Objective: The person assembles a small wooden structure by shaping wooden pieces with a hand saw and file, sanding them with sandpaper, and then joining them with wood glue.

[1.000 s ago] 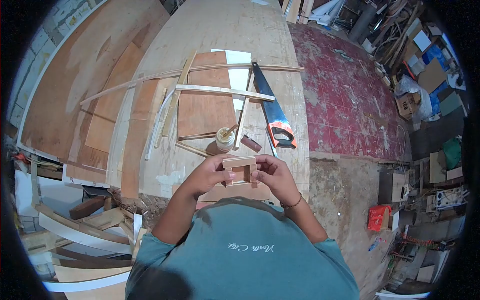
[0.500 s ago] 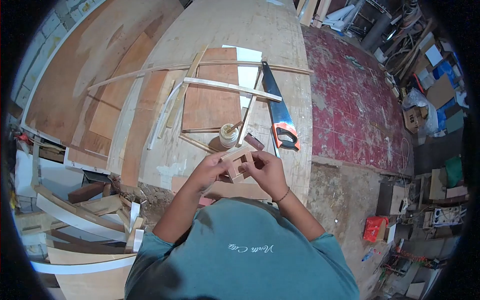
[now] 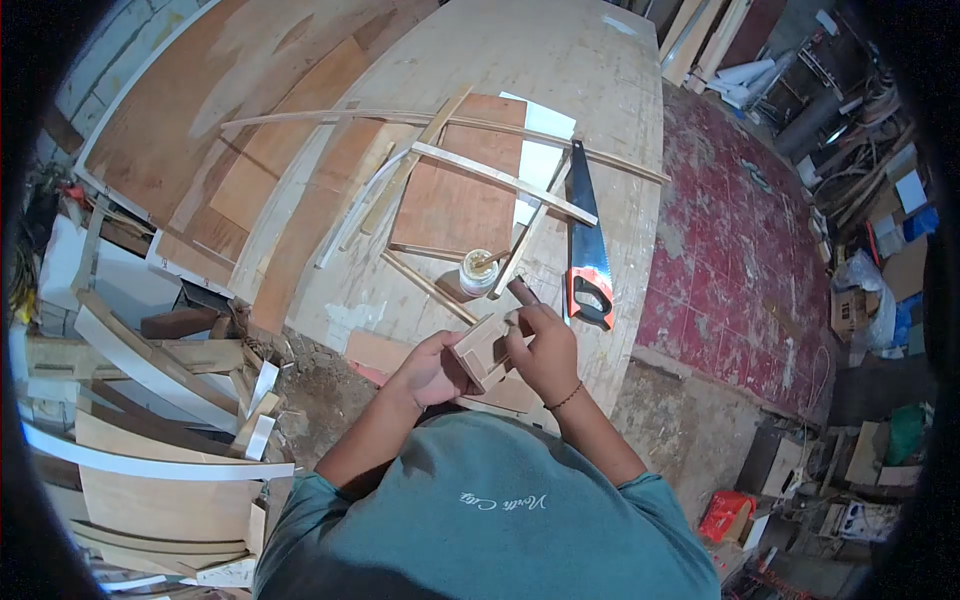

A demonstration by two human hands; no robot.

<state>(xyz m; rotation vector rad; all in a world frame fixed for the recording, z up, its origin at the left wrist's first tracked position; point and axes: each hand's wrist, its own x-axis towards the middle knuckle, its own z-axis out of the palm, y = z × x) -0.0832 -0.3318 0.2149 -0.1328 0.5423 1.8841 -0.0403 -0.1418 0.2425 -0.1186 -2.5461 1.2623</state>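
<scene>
A small wooden box-like piece (image 3: 482, 352) is held in front of my chest at the near edge of the workbench. My left hand (image 3: 437, 371) grips its left side, fingers wrapped round it. At its right side, my right hand (image 3: 540, 352) has its fingers bent against the wood. Just beyond the hands stands an open jar (image 3: 478, 273) with a stick in it. A dark reddish block (image 3: 523, 291) lies beside my right fingers, partly covered by them. The handsaw (image 3: 588, 240) with an orange and black handle rests farther right.
A reddish-brown board (image 3: 462, 180), a white sheet (image 3: 543, 155) and crossed wooden strips (image 3: 505, 182) lie on the workbench (image 3: 520, 60). Wood offcuts (image 3: 170, 375) are piled at the left. A red tiled floor (image 3: 725, 240) stretches along the right.
The wooden piece has been turned and now shows a flatter side. My right hand has shifted along it, near the dark block. The whole view has rotated a little.
</scene>
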